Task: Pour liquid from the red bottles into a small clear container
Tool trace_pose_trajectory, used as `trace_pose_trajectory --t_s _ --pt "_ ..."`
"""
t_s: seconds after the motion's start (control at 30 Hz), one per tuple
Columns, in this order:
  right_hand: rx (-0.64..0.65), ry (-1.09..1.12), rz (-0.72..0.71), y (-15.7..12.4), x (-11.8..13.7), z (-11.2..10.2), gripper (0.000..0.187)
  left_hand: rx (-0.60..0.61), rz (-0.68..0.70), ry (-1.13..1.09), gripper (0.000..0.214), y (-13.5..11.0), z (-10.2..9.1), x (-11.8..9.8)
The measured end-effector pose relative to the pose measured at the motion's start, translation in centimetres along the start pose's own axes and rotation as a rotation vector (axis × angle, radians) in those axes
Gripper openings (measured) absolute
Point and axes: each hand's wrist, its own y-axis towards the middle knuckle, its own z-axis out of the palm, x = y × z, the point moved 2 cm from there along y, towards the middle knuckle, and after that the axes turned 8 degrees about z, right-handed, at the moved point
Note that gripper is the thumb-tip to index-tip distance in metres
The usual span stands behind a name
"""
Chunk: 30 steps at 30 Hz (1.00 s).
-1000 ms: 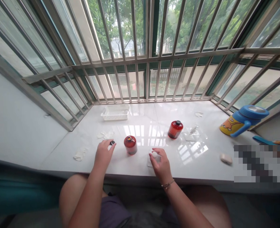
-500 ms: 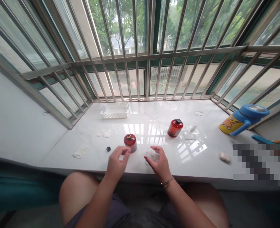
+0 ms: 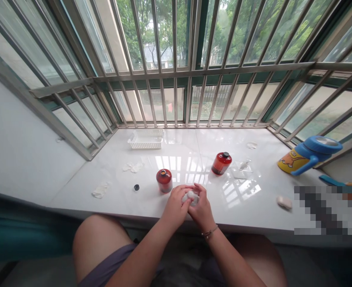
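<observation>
My left hand point(image 3: 176, 204) and my right hand point(image 3: 202, 208) meet close to the front edge of the white counter. Both are closed around a clear plastic package point(image 3: 192, 197) with something whitish inside, which the fingers partly hide. Just left of my hands stands a red bottle point(image 3: 164, 181) with its neck uncapped. Farther left, a small black cap point(image 3: 136, 187) lies on the counter. A second red bottle point(image 3: 221, 163), with a black cap on, stands behind and to the right, beside another clear plastic package point(image 3: 242, 169).
A white perforated basket point(image 3: 146, 140) sits at the back left. Crumpled white pieces point(image 3: 101, 190) lie at the left. On the right are a pale soap-like lump point(image 3: 284, 202) and a blue and yellow handled flask point(image 3: 309, 155). Metal bars point(image 3: 176, 73) line the window behind.
My left hand has moved right, from beside the uncapped bottle to the clear plastic package. My right hand has closed in on the package too. The view has shifted slightly.
</observation>
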Motion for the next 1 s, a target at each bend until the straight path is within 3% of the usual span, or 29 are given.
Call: trace_pose_trajectory --t_s 0.2,0.33,0.43,0.5,0.6,0.73,0.9,1.0 --pt "0.018 0.028 -0.014 0.0 0.3 0.2 0.081 -0.114 -0.083 0.0 0.016 0.1 0.5 0.7" --pt "-0.013 -0.003 -0.038 -0.1 0.2 0.2 0.071 -0.208 -0.116 0.02 0.029 -0.1 1.2 1.0" --pt "-0.022 0.0 -0.039 -0.1 0.2 0.2 0.077 -0.15 -0.112 -0.027 0.045 -0.4 1.1 0.9" --pt "-0.014 0.006 -0.023 -0.1 0.2 0.2 0.084 -0.123 -0.126 -0.07 0.045 -0.8 0.8 0.9" --pt "0.014 0.013 0.01 -0.1 0.3 0.2 0.086 -0.15 -0.184 -0.132 0.041 -1.3 0.6 1.3" --pt "0.018 0.02 -0.001 -0.1 0.3 0.1 0.086 -0.137 -0.204 -0.152 0.059 -1.3 0.7 1.7" --pt "0.02 0.025 -0.017 0.0 0.5 0.2 0.083 -0.131 -0.205 -0.166 0.036 -1.2 1.0 2.1" --pt "0.024 0.015 -0.026 0.0 0.5 0.2 0.083 -0.141 -0.222 -0.197 0.044 -1.3 1.0 2.3"
